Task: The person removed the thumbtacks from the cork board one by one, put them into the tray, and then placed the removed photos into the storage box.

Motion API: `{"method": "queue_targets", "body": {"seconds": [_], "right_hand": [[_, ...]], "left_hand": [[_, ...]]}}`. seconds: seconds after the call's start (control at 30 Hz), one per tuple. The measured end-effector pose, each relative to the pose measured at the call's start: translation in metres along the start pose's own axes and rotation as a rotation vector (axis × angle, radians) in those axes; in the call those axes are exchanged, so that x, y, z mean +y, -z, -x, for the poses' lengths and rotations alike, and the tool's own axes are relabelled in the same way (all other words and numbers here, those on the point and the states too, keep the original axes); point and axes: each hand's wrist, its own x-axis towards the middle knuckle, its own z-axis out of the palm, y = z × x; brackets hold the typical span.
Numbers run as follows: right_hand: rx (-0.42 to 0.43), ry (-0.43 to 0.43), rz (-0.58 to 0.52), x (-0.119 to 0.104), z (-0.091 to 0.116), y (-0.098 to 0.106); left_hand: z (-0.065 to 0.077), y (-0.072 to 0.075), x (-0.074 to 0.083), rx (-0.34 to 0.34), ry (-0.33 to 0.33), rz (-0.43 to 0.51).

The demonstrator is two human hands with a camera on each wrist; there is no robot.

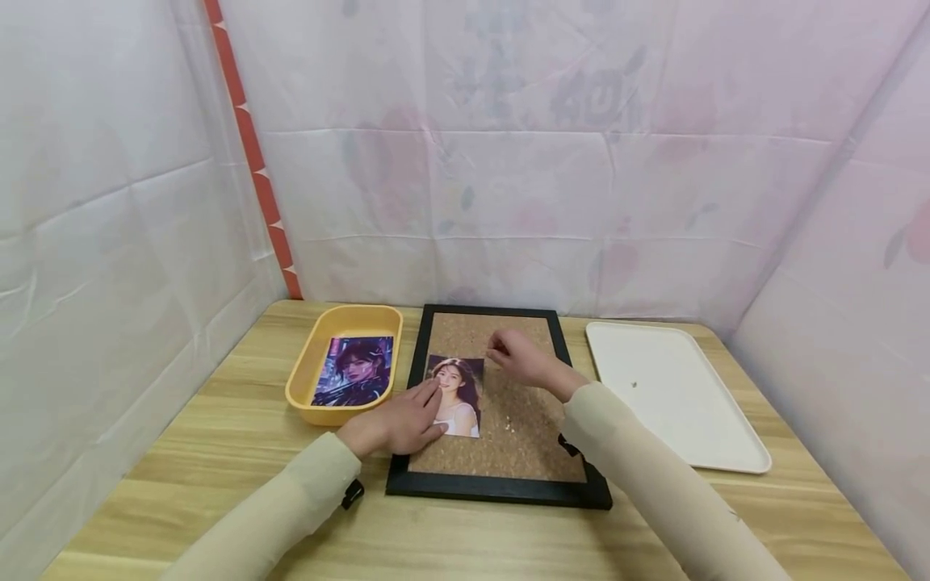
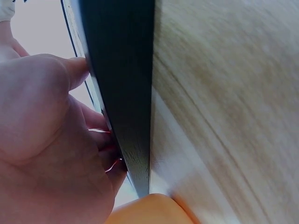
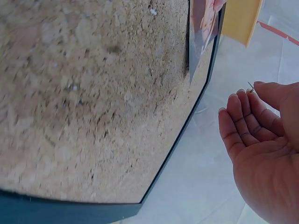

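Observation:
A photo (image 1: 465,403) of a smiling person in a white top lies on the left part of a black-framed corkboard (image 1: 465,464). My left hand (image 1: 414,415) rests on the photo's left side with its fingers extended. Over the cork, near the photo's upper right corner, is my right hand (image 1: 519,355). Between thumb and index finger, my right hand (image 3: 261,135) pinches a small thumbtack (image 3: 251,87), its thin point sticking out; its head is mostly hidden. The left wrist view shows the left fingers beyond the black frame edge (image 2: 119,70).
Left of the board stands a yellow bin (image 1: 301,383) with an anime-style picture (image 1: 356,371) inside. A white tray (image 1: 697,403) with a tiny dark piece (image 1: 634,385) on it lies on the right. Several small pale tacks or bits (image 1: 509,425) lie on the cork.

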Motion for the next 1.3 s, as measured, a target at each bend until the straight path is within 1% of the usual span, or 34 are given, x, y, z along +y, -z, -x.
{"method": "queue_targets", "body": {"seconds": [0.1,0.23,0.43,0.53,0.87,1.03,1.1,1.17,1.3], "right_hand": [[0.004,0.004,0.031,-0.001,0.005,0.007],[0.02,0.002,0.051,0.0,0.014,0.015],[0.076,0.035,0.091,0.01,0.028,0.023],[0.08,0.034,0.113,0.017,0.035,0.027],[0.062,-0.006,0.083,0.034,0.049,0.034],[0.078,-0.018,0.109,0.041,0.057,0.035],[0.091,-0.005,0.134,0.044,0.061,0.036],[0.098,-0.006,0.148,0.047,0.066,0.037],[0.094,-0.023,0.155,0.055,0.076,0.04]], "left_hand": [[-0.001,0.002,0.0,-0.003,-0.004,-0.004],[-0.005,-0.003,-0.003,0.001,-0.007,0.009],[-0.009,-0.012,-0.007,0.014,-0.004,0.022],[-0.009,-0.014,-0.007,0.021,-0.009,0.019],[-0.005,-0.008,-0.004,0.029,-0.021,-0.014],[-0.008,-0.011,-0.007,0.033,-0.021,-0.016],[-0.008,-0.012,-0.007,0.032,-0.019,-0.016],[-0.007,-0.011,-0.006,0.03,-0.018,-0.016],[-0.003,-0.005,-0.002,0.019,-0.017,-0.016]]}}
